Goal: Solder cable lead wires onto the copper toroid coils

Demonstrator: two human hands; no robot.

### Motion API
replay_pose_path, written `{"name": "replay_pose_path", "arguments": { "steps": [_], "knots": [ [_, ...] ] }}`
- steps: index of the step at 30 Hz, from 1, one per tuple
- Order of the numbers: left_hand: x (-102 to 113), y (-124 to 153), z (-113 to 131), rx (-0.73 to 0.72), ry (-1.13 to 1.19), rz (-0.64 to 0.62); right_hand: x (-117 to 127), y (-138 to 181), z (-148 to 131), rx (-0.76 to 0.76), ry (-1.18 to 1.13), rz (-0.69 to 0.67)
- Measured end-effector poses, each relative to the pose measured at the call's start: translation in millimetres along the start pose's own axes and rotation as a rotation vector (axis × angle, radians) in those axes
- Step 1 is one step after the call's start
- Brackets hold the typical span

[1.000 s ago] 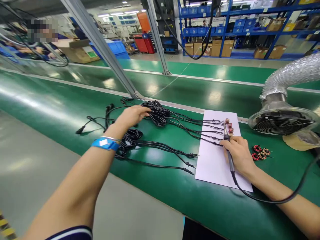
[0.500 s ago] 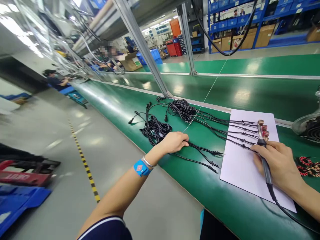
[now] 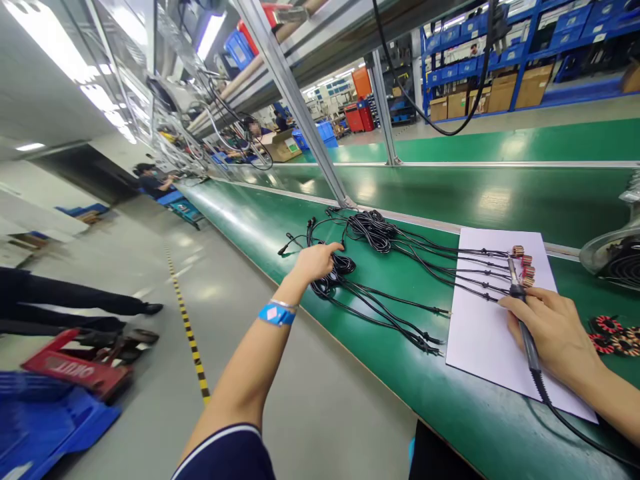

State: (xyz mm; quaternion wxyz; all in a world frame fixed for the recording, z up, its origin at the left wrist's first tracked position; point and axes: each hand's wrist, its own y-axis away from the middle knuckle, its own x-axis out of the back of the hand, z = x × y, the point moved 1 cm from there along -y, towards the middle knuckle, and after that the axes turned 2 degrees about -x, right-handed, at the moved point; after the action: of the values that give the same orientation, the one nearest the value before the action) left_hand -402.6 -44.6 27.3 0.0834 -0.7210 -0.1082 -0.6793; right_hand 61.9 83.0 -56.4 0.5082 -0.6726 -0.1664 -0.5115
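Touching cables (image 3: 346,267) at belt (image 3: 250,213) edge, left hand (image 3: 315,262) loose | right hand (image 3: 550,330) clamps soldering iron (image 3: 514,277)

two cable bundles (image 3: 373,230), one paper sheet (image 3: 480,333), one soldering iron (image 3: 514,277).

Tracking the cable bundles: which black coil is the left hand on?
The nearer coil, toward the belt's front edge: the left hand rests on it. The farther coil lies back by the slanted metal post, untouched.
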Motion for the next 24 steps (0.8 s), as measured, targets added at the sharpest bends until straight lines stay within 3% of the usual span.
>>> {"name": "replay_pose_path", "arguments": {
  "steps": [5, 10, 12, 14, 17, 20, 22, 24],
  "knots": [
    [15, -25, -36, 0.027, -0.037, 0.014, 0, 1, -4, -0.023, 0.035, 0.021],
    [72, 11, -37, 0.026, 0.001, 0.251, 0, 0, -7, -0.03, 0.036, 0.02],
    [98, 30, -30, 0.039, 0.02, 0.349, 0, 0, -7, -0.034, 0.027, 0.01],
    [112, 44, -16, 0.009, 0.042, 0.368, 1, -1, -7, -0.038, 0.015, 0.009],
    [97, 54, 17, -0.162, 0.087, 0.162, 2, -2, -7, -0.037, 0.014, 0.018],
    [53, 56, 50, -0.316, 0.096, -0.158, 3, -4, -9, -0.045, 0.025, 0.022],
    [28, 54, 60, -0.318, 0.082, -0.253, 2, -4, -9, -0.051, 0.029, 0.02],
    [15, 44, 55, -0.23, 0.049, -0.253, 2, -4, -9, -0.057, 0.028, 0.014]
  ]
}}
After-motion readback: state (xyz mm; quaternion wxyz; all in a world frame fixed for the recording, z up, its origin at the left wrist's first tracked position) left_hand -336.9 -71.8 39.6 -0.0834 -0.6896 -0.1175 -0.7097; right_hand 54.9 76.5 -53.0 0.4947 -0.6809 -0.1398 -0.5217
